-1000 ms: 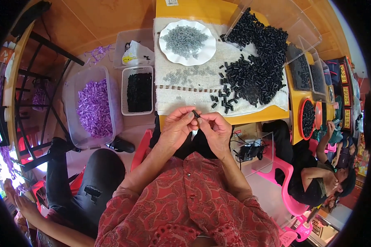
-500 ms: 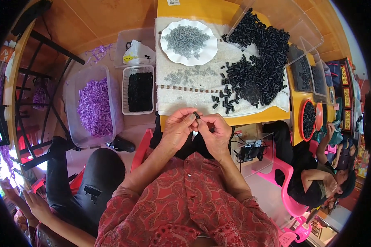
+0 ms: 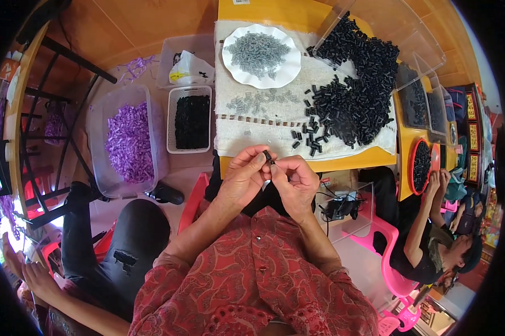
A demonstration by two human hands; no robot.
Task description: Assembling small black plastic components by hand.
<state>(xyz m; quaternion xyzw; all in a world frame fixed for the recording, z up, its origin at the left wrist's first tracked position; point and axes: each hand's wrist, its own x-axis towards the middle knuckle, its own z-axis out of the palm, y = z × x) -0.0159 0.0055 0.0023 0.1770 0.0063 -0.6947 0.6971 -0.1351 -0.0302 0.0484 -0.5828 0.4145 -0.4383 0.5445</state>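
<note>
Left hand (image 3: 242,178) pinched closed on a small black piece (image 3: 267,155); right hand (image 3: 294,182) pinched nearly flat, thumb and finger on the same piece's lower end. Piece sits between both sets of fingertips, mostly covered; lower end can't be made out, curled fingers partly hidden. Hands overlap the yellow counter (image 3: 342,164) front edge in view; height above it unclear. Counter's far side cut off at top, as is the tipped clear bin (image 3: 417,42). Inside the black pile (image 3: 347,106), single pieces blur together; a few loose ones lie near the front edge, right of hands. Open room: bare strip of white cloth (image 3: 244,144) just beyond hands, below scattered clear pieces (image 3: 258,102) and scalloped plate (image 3: 290,75).
</note>
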